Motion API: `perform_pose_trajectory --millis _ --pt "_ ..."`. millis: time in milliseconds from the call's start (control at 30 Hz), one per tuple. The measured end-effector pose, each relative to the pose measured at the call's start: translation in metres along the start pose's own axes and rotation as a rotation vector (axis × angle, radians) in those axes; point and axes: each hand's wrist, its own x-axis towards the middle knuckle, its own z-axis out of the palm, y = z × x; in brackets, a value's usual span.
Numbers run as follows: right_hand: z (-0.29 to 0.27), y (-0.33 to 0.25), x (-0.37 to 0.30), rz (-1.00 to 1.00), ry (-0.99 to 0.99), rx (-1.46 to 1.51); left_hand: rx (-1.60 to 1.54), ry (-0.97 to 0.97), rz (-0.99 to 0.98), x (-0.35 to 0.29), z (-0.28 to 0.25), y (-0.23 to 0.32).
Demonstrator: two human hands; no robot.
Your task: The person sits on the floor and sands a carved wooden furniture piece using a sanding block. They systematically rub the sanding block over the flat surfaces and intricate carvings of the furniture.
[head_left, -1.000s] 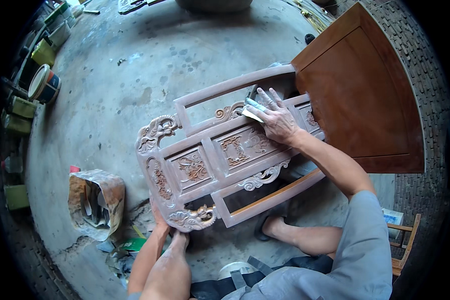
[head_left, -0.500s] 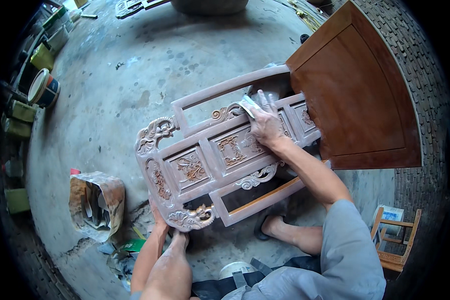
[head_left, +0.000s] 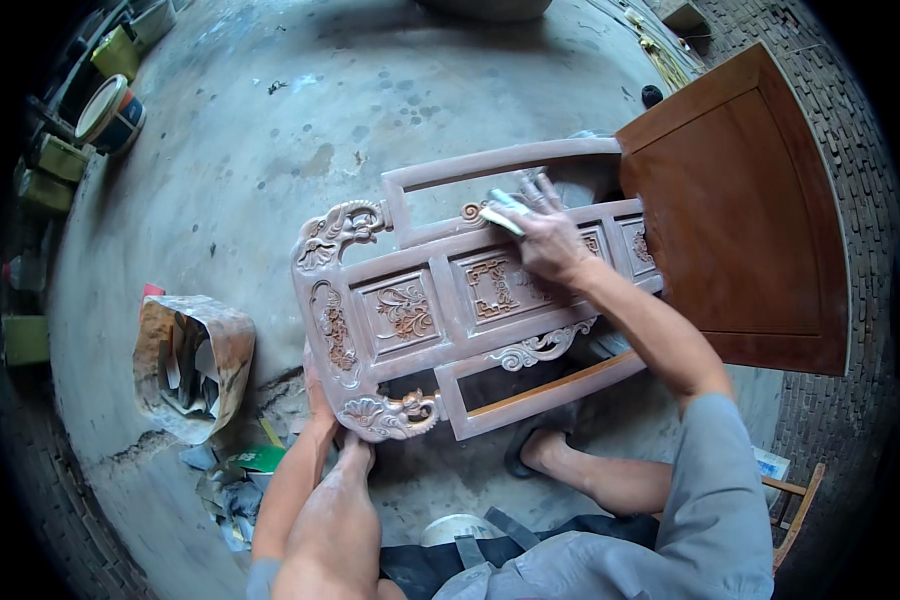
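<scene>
A carved wooden chair lies tipped over, its pale, dusty back [head_left: 440, 262] toward me and its smooth red-brown seat [head_left: 750, 215] at the right. My right hand [head_left: 550, 240] presses a folded piece of sandpaper [head_left: 502, 219] against the upper rail beside a carved scroll, fingers stretched over it and white with dust. At the lower left, my left hand [head_left: 316, 395] rests against the outer edge of the chair's carved crest [head_left: 332, 330]. Its fingers are mostly hidden behind that edge.
On the floor at left stands an open bag [head_left: 195, 365] holding scraps, with a green sheet [head_left: 260, 459] nearby. A paint bucket [head_left: 110, 115] and several containers line the far left. A small wooden frame [head_left: 802, 515] is at lower right. My bare legs flank the chair's near side.
The view has shifted, so the chair appears farther right. Along the upper rail, my right hand with the sandpaper has slid a little toward the carved crest. My left hand stays at the edge.
</scene>
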Motion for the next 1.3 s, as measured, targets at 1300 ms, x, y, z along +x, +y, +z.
perform_pose_trajectory --millis 1300 --pt "0.046 -0.119 0.026 0.275 0.144 0.092 0.027 -0.06 0.003 0.007 -0.005 0.029"
